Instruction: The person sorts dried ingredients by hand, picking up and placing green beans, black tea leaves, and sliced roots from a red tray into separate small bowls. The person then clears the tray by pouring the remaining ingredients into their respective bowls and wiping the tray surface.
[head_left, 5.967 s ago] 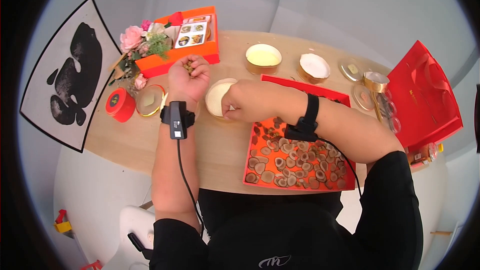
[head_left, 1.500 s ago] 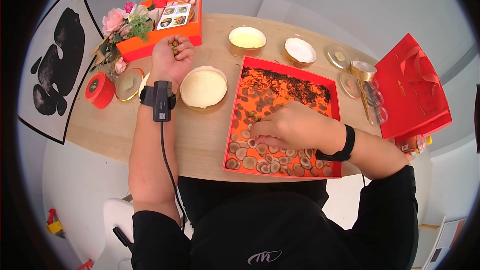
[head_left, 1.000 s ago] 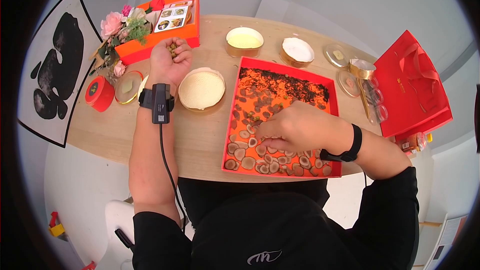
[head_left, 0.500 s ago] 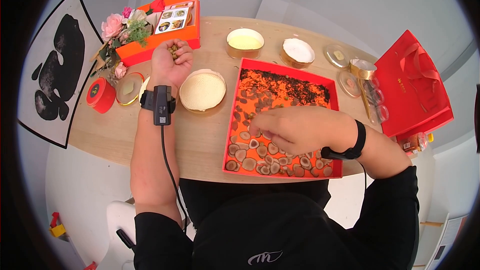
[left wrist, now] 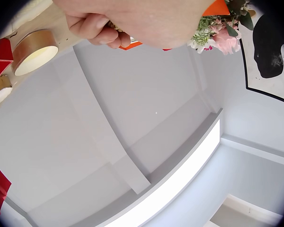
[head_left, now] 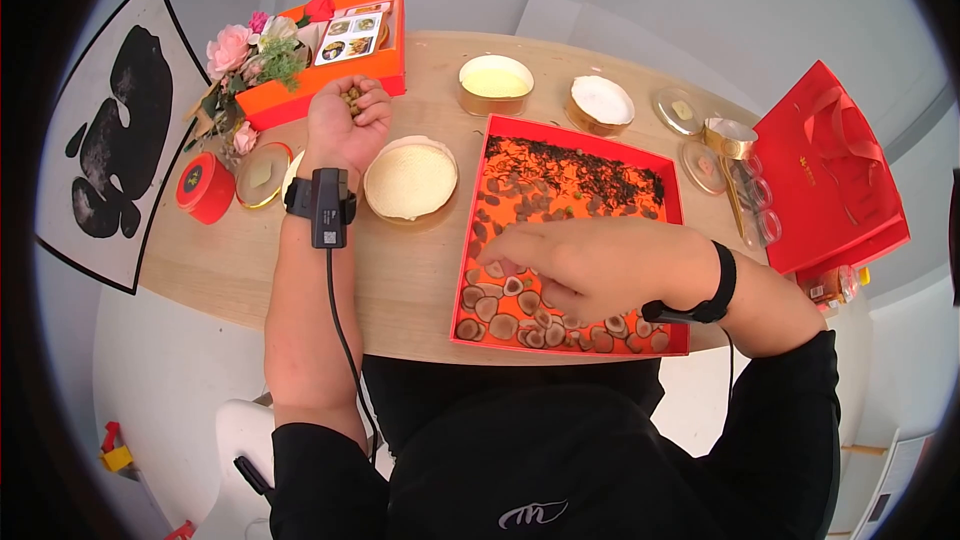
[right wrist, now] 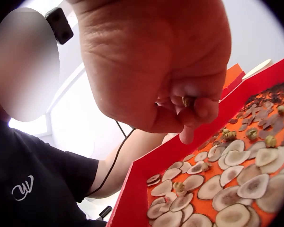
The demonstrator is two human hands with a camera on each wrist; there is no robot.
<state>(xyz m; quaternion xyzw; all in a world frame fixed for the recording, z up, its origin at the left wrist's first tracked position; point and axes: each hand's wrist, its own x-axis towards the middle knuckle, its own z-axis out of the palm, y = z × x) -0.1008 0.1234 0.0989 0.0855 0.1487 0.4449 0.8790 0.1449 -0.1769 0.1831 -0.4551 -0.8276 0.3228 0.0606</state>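
In the head view my left hand (head_left: 348,128) is palm up beside the orange box, its fingers curled around several small greenish-brown dried buds (head_left: 352,100). My right hand (head_left: 605,262) hovers low over a red tray (head_left: 580,351), near its left side. The right wrist view shows a small dried bud (right wrist: 188,100) pinched among its curled fingers. Pale round slices with dark rims (right wrist: 236,184) cover the near part of the tray. Beyond them lie brown flakes (right wrist: 261,112) and dark shreds (head_left: 570,162). Several loose buds (right wrist: 270,141) rest on the slices and flakes.
A round tub of cream-coloured powder (head_left: 410,180) stands between my left hand and the tray. Behind are a yellow-filled tub (head_left: 496,80) and a white-filled tub (head_left: 600,100). An orange box (head_left: 320,85) with flowers, a red canister (head_left: 204,188) and a red bag (head_left: 825,180) flank them.
My right hand has come from beside the cream-coloured tub to over the tray, then shifted slightly left there. Loose buds now lie on the slices. My left hand still holds its buds.
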